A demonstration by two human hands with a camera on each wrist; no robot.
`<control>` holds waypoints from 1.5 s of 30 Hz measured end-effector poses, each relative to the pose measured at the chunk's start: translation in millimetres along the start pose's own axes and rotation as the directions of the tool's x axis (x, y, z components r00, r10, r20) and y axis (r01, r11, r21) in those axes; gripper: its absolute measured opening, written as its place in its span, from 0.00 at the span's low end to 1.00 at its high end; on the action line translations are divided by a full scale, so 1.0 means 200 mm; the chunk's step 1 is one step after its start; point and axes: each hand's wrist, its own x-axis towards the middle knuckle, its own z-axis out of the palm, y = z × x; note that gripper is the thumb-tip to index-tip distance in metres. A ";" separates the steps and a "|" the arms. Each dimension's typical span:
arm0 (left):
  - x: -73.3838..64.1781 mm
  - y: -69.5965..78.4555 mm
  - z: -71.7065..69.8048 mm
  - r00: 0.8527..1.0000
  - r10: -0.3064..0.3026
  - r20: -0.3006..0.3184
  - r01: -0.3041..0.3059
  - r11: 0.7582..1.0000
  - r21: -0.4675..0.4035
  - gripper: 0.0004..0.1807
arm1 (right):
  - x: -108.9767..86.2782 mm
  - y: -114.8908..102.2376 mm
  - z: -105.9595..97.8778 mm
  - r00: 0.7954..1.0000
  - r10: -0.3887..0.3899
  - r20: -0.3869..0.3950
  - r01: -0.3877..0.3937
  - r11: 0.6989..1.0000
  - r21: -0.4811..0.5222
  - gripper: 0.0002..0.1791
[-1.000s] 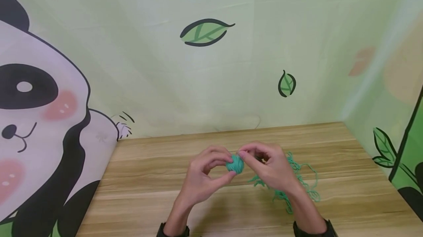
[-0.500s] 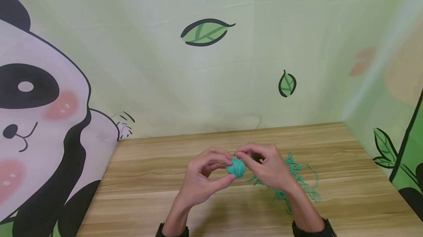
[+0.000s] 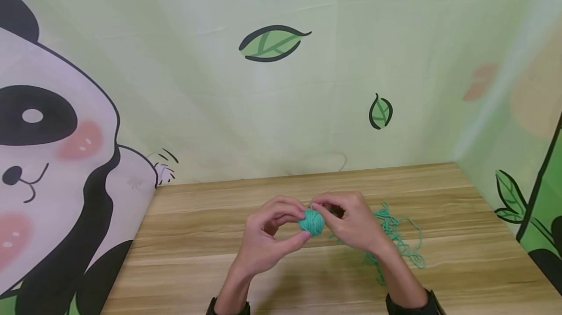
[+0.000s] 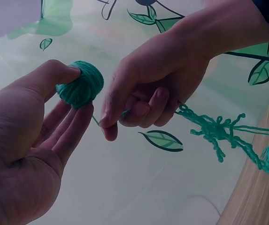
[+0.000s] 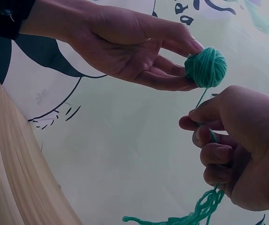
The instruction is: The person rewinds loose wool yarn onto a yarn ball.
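A small ball of teal yarn (image 3: 311,223) is held above the table by my left hand (image 3: 267,237), thumb on one side and fingertips on the other. Close by its far right side, my right hand (image 3: 353,220) pinches the strand between thumb and forefinger. In the right wrist view a short taut length of yarn (image 5: 201,97) runs from the ball into that pinch. The strand passes on through the curled fingers and comes out below as a loose tangle (image 5: 204,206). More loose yarn (image 3: 397,234) lies on the table, partly hidden behind my right forearm.
The wood-grain table (image 3: 184,251) reaches back to a pale green printed backdrop (image 3: 307,125). A panda figure (image 3: 57,125) is printed on the left, and leaf drawings appear on the back and right sides.
My right hand has shifted slightly left along the top of the ball, strand still pinched. The ball has turned a little in my left hand; the loose yarn on the table looks nearly unchanged.
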 end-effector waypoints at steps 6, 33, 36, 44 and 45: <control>0.00 0.00 0.00 0.999 0.014 -0.050 -0.013 1.000 0.017 0.19 | 0.00 0.02 0.01 0.989 -0.124 0.085 0.125 0.992 -0.014 0.10; 0.07 0.08 0.03 0.975 0.047 -0.217 -0.011 0.986 0.164 0.17 | -0.03 -0.08 -0.01 0.972 -0.227 0.063 0.223 0.972 0.071 0.13; 0.06 0.07 0.03 0.975 0.045 -0.219 -0.006 0.985 0.174 0.18 | -0.04 -0.08 -0.02 0.972 -0.230 0.038 0.225 0.969 0.103 0.13; 0.07 0.08 0.04 0.982 0.025 -0.185 0.008 0.984 0.181 0.18 | -0.05 -0.11 -0.04 0.973 -0.230 0.020 0.217 0.940 0.264 0.15; 0.07 0.08 0.04 0.984 0.020 -0.178 0.011 0.985 0.175 0.18 | -0.05 -0.11 -0.04 0.973 -0.229 0.013 0.217 0.937 0.273 0.15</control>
